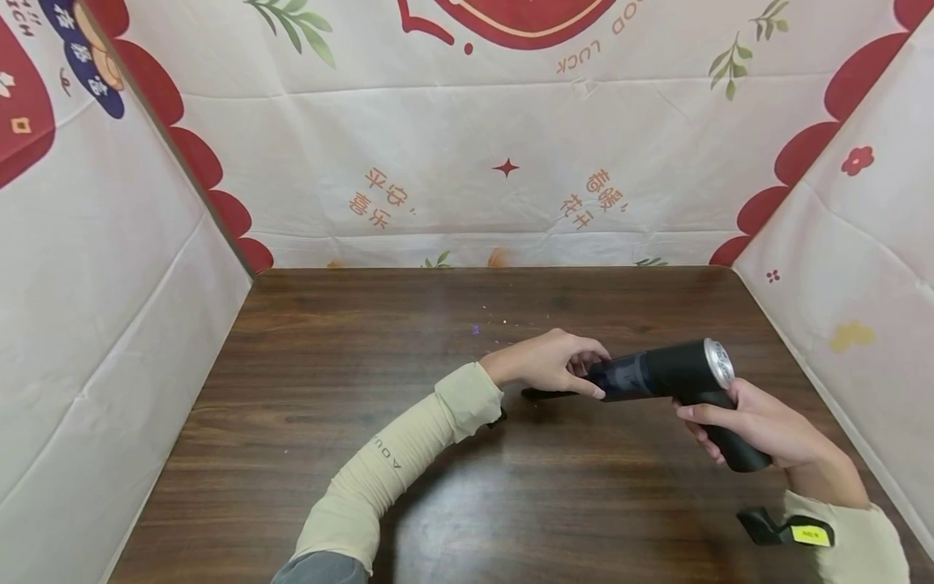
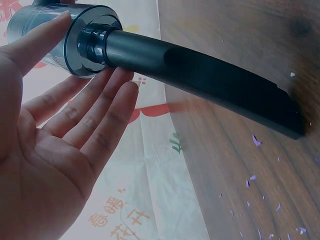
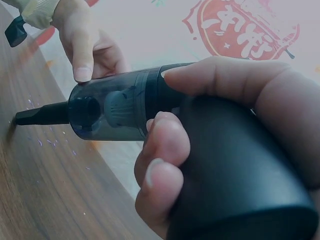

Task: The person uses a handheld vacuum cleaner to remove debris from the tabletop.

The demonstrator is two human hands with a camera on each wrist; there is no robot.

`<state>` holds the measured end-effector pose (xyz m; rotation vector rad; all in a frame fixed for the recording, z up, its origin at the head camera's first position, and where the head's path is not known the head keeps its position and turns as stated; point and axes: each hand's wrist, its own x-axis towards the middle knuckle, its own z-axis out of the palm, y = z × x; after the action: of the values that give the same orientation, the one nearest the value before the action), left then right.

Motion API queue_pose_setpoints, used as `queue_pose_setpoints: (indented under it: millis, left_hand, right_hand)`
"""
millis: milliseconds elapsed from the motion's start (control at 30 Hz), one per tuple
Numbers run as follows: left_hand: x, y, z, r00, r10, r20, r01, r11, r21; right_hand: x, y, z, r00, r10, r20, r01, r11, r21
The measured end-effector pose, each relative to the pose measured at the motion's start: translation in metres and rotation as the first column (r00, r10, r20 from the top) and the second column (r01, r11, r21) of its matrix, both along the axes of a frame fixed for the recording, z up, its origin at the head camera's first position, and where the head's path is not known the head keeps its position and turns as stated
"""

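A black handheld vacuum cleaner [image 1: 674, 369] lies across the space between both hands, its silver end facing right. My right hand [image 1: 762, 426] grips the handle, fingers curled round it. At the clear dust cup [image 3: 112, 112], my left hand [image 1: 547, 361] holds the front part between thumb and fingers. In the left wrist view the thumb lies along the cup and the fingertips reach its other side. A long black crevice nozzle [image 2: 200, 75] slants down from the cup, its tip at the tabletop. Inside the cup a ribbed filter shows through the plastic.
Small purple and white scraps [image 2: 252, 177] are scattered on the brown wooden table [image 1: 292, 422], near the nozzle tip. White printed cloth [image 1: 467, 130] walls the table at the back and both sides. A black strap device [image 1: 784, 529] sits on the right wrist.
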<state>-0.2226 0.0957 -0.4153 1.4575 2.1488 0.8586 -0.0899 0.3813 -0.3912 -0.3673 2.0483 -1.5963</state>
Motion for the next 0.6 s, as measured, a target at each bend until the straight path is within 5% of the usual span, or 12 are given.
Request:
queue_pose_setpoints:
  millis: [600]
  left_hand:
    - [0.005,0.014,0.001,1.000,-0.023,-0.006,0.023,1.000,0.005]
  right_hand:
    - [0.011,0.011,0.001,0.999,-0.017,-0.028,0.018,0.999,0.042]
